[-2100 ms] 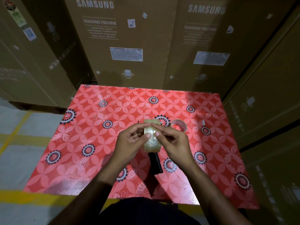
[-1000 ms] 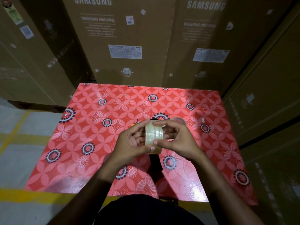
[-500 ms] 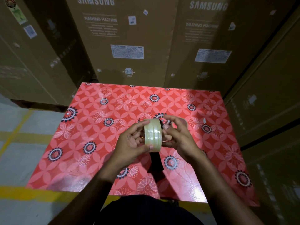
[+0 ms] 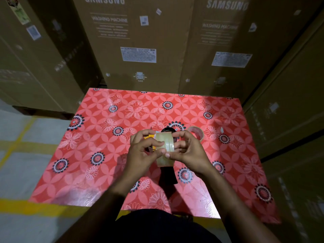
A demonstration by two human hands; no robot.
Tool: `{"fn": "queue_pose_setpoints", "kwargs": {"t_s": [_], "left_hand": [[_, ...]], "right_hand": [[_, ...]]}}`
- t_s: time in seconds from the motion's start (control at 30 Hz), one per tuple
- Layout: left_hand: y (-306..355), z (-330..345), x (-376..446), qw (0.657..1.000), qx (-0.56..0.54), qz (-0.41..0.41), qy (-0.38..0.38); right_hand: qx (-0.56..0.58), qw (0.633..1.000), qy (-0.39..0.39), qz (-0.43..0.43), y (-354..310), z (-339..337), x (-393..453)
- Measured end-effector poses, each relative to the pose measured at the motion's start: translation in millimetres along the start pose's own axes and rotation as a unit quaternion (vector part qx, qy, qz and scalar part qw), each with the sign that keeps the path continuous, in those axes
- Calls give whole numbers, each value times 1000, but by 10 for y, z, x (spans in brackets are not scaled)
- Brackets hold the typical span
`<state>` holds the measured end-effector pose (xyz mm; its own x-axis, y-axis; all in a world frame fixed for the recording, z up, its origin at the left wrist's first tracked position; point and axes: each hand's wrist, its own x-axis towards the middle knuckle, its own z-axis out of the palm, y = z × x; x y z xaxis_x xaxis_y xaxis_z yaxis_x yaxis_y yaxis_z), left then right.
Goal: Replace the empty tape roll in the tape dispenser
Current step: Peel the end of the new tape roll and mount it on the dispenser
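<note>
Both hands are up over the middle of the desk, which wears a glossy red cloth printed with white and black flowers. Between them is a full roll of clear, yellowish packing tape, held on edge so its broad outer band faces up. The left hand has its grip closed on the roll's near left side, thumb pressed onto the band and fingers curled round the far edge. The right hand is closed on the opposite side, thumb tip meeting the left thumb low on the band, fingers hooked over the top.

Directly beneath the roll lies the tape dispenser: its black handle sticks out toward the person, and a bit of orange-yellow frame shows just left of the roll behind the left fingers. Whether the roll is already touching the dispenser's hub I cannot tell, since the hands cover that spot.

Just beyond the right hand, resting flat on the cloth, is the spent cardboard tape ring, partly hidden by the fingers. A small pale scrap lies further right. Tall brown cardboard washing-machine cartons wall in the desk at the back and sides, and a yellow floor line runs along its near left edge.
</note>
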<state>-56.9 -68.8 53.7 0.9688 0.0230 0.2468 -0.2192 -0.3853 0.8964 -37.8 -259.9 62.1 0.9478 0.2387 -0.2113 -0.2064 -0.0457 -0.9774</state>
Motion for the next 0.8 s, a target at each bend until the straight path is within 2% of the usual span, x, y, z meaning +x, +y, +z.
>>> {"fn": "queue_pose_setpoints", "kwargs": {"t_s": [0.13, 0.3, 0.5, 0.6, 0.7, 0.8], "left_hand": [[28, 5, 22, 998, -55, -35, -3], [43, 36, 64, 988, -95, -74, 101], [26, 124, 29, 990, -84, -69, 93], [-27, 142, 36, 988, -83, -89, 94], [-53, 83, 88, 962, -183, -157, 128], [-55, 0, 124, 948, -245, -172, 110]], "right_hand": [[-5, 1000, -17, -9, -3, -15, -13], [-3, 999, -42, 25, 129, 30, -40], [56, 993, -47, 94, 85, 67, 38], [27, 993, -37, 112, 75, 119, 56], [-22, 993, -51, 102, 80, 69, 45], [-46, 994, -58, 75, 86, 14, -3]]}}
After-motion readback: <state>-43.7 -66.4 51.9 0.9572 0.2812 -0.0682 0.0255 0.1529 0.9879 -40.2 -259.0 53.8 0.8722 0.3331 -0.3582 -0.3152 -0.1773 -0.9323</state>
